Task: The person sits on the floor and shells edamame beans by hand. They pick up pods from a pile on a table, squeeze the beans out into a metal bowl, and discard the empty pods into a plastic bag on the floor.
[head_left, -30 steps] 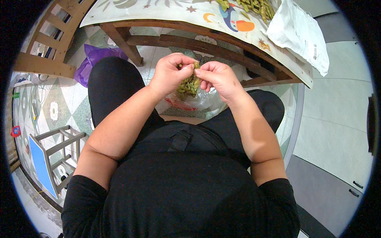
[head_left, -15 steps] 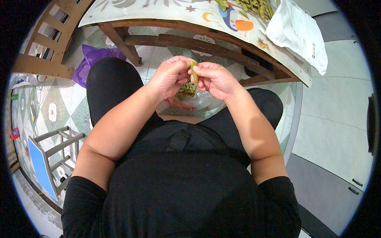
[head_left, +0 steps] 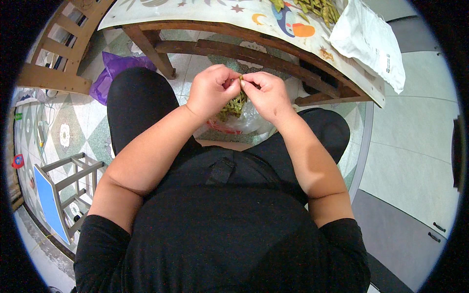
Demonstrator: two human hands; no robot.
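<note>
My left hand (head_left: 211, 91) and my right hand (head_left: 268, 94) meet at their fingertips in front of me, between my knees. Both are closed in a pinch on a green bean pod (head_left: 241, 77); only a small bit of it shows, the rest hidden by my fingers. Below them lies a heap of emptied-looking green pods (head_left: 231, 110), inside or on a clear plastic bag (head_left: 255, 120) with red marks on the floor. More bean pods (head_left: 316, 10) are piled on the table (head_left: 205, 13) ahead, beside a white plastic bag (head_left: 369, 44).
A wooden table leg (head_left: 150, 51) and crossbar stand just past my hands. To the left are a purple bag (head_left: 113, 73), a wooden slatted chair (head_left: 53, 83) and a stool with a blue seat (head_left: 52, 205). Pale cabinets (head_left: 410, 141) line the right side.
My hands have turned knuckles-up, and the pod between them, earlier upright and plainly visible, is now mostly covered by my fingers. More of the pod heap below shows.
</note>
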